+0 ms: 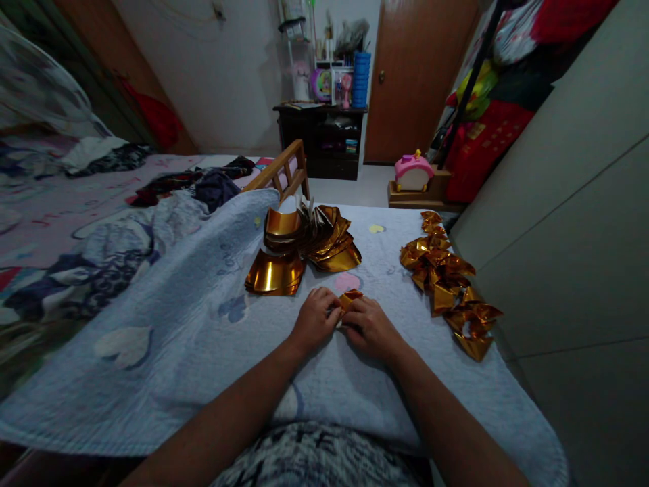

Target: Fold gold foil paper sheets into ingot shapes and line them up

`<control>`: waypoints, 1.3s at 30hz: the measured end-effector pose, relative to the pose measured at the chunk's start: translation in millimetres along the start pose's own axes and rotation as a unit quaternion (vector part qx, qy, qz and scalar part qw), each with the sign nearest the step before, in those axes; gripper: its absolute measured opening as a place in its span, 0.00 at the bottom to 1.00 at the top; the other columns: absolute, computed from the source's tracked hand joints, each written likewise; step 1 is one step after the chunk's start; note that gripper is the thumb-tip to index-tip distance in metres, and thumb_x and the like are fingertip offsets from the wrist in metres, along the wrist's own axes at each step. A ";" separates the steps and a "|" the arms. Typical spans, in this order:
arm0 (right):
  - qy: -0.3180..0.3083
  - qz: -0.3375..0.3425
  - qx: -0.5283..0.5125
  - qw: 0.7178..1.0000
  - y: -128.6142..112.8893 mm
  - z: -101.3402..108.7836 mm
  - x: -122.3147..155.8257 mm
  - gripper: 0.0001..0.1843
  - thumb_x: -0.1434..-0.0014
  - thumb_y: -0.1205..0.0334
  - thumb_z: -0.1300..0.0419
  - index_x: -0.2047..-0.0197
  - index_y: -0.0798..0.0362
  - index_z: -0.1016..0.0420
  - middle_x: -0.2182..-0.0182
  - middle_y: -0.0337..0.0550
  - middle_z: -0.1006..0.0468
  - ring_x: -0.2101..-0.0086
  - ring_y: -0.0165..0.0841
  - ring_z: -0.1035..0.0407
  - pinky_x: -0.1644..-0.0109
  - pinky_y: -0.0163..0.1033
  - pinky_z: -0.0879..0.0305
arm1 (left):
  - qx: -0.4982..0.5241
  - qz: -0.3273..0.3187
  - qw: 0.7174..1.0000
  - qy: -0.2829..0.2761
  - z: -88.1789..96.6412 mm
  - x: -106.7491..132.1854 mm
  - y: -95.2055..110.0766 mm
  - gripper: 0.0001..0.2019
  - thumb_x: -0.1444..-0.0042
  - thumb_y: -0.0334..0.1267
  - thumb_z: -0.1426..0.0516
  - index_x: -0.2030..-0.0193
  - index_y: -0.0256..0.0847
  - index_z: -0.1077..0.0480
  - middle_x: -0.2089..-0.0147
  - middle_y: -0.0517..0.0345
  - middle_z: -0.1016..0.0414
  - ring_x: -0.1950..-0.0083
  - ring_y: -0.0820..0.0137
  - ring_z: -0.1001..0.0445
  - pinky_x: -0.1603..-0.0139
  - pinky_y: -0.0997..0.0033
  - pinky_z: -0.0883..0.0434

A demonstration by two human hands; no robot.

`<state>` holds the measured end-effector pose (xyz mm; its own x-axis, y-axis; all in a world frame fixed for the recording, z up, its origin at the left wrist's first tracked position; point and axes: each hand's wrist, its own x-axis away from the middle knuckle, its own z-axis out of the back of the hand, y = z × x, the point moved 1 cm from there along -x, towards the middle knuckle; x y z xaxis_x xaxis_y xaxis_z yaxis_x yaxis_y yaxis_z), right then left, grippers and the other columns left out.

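Seen on my remote feed: left hand (314, 319) & right hand (372, 329) meet on a pale-blue quilted blanket (167, 352), fingers pressed together, pinching one small folded gold-foil paper piece (350, 297) from both sides, prob. to keep it flat. Just beyond, one fanned stack of curved gold-foil sheets (299, 253). At right, approx. a dozen folded gold-foil shapes (446, 287) in a row, exact count unclear.

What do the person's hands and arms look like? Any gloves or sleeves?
No gloves: the left hand and right hand are bare, with no rings or watch showing. Both forearms are bare too, no sleeves in view. Dark patterned clothing shows below.
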<state>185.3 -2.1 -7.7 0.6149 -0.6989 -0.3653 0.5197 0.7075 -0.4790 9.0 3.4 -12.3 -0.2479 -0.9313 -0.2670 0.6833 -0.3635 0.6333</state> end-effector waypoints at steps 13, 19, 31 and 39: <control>0.018 -0.018 -0.083 0.996 8.1 -0.3 2.0 0.04 0.43 0.70 0.36 0.66 0.52 0.23 0.67 0.42 0.23 0.62 0.35 0.31 0.56 0.42 0.38 | -0.027 -0.022 0.996 -0.082 4.2 0.9 -4.1 0.06 0.42 0.35 0.39 0.60 0.40 0.31 0.56 0.53 0.28 0.52 0.60 0.32 0.49 0.59 0.34; -0.011 -0.036 -0.072 0.997 8.3 1.7 3.8 0.04 0.43 0.69 0.34 0.68 0.51 0.23 0.64 0.43 0.22 0.60 0.37 0.31 0.55 0.43 0.40 | -0.060 -0.014 0.995 -0.073 2.3 2.6 -5.3 0.06 0.42 0.36 0.39 0.62 0.41 0.33 0.58 0.53 0.29 0.53 0.60 0.34 0.51 0.59 0.34; 0.011 -0.128 0.019 0.991 10.3 -8.7 3.0 0.06 0.39 0.65 0.38 0.69 0.52 0.25 0.68 0.44 0.24 0.63 0.38 0.34 0.57 0.42 0.45 | -0.050 -0.012 0.997 -0.063 4.0 1.9 -2.6 0.02 0.41 0.35 0.40 0.64 0.41 0.29 0.58 0.53 0.29 0.53 0.60 0.32 0.50 0.59 0.34; 0.012 -0.151 0.054 0.987 8.8 -11.1 1.9 0.06 0.41 0.65 0.37 0.70 0.53 0.27 0.68 0.44 0.26 0.64 0.37 0.36 0.58 0.41 0.47 | -0.055 -0.020 0.994 -0.094 6.5 3.2 -4.0 0.04 0.39 0.38 0.43 0.60 0.42 0.28 0.54 0.52 0.29 0.50 0.59 0.33 0.48 0.57 0.34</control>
<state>184.5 1.7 -21.5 0.4086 -0.8812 -0.2377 0.7389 0.4722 -0.4807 1.0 1.7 -11.0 -0.3929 -0.9084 -0.1431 0.7383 -0.4044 0.5398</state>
